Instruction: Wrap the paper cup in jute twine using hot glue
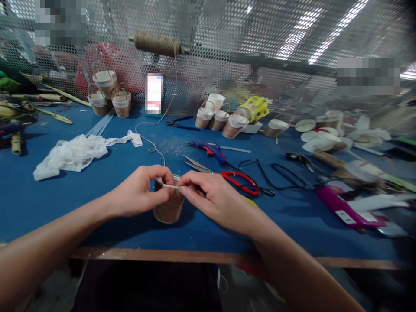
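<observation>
Between my hands, near the table's front edge, stands a small brown cup (168, 209) whose rim is partly covered by my fingers. A thin piece of twine (170, 186) is stretched across the top of the cup. My left hand (144, 190) pinches this twine at one side. Close by, the fingertips of my right hand (206, 193) are pinched on its other end. From my left fingers the strand runs back over the table and up to a twine spool (157, 43) mounted on the mesh. Red-handled scissors (238, 182) lie just beyond my right hand.
A blue glue gun (209, 149), pliers (183, 123) and black cable lie behind the cup. White gauze (74, 154) is bunched at left. Several lined cups (216, 119) stand along the perforated screen, and a phone (154, 93) leans there. A purple power strip (346, 208) lies right.
</observation>
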Demonstrator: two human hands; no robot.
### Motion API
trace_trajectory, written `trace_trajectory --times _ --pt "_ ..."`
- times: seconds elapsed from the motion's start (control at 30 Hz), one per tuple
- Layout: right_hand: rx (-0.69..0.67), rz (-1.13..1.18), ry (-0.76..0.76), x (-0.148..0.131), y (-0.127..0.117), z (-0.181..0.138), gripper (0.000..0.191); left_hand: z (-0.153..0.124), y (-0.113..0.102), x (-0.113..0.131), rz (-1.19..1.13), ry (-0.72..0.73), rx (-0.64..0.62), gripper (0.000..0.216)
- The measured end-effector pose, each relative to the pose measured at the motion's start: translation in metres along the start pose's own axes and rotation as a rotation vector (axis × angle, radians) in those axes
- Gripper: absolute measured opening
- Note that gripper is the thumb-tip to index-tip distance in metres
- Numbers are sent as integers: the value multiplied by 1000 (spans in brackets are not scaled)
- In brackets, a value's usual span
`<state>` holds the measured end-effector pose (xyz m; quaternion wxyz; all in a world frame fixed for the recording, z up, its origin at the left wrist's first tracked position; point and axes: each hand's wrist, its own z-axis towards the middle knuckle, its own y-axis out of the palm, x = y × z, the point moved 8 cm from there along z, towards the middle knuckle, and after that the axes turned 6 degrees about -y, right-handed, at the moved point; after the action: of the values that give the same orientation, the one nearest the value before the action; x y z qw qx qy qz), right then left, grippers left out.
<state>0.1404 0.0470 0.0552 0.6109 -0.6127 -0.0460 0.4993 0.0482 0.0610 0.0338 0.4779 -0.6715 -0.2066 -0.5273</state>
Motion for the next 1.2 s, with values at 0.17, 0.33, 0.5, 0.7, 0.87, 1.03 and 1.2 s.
trace_trajectory --times 0.17,0.33,0.5,0.7,0.87,1.03,1.2 --pt "124 9 -49 0 -11 -2 16 -2 -3 -6 -130 -1 -28 14" --pt "197 -76 -56 14 -26 -2 16 1 -7 -24 -318 -90 -52 14" --pt "232 -188 -189 13 -36 5 16 4 -3 -33 -424 -143 -107 14" --pt "264 -282 -430 -20 -36 34 18 0 7 -21 -396 -27 -202 11" --pt "21 -199 -400 -33 -6 80 21 0 3 -15 -355 64 -142 11" --pt "-150 -169 29 23 2 96 44 3 -5 -19 -283 125 -40 12" --pt "42 -440 501 119 -52 54 28 4 -8 -22 -232 126 22 11"
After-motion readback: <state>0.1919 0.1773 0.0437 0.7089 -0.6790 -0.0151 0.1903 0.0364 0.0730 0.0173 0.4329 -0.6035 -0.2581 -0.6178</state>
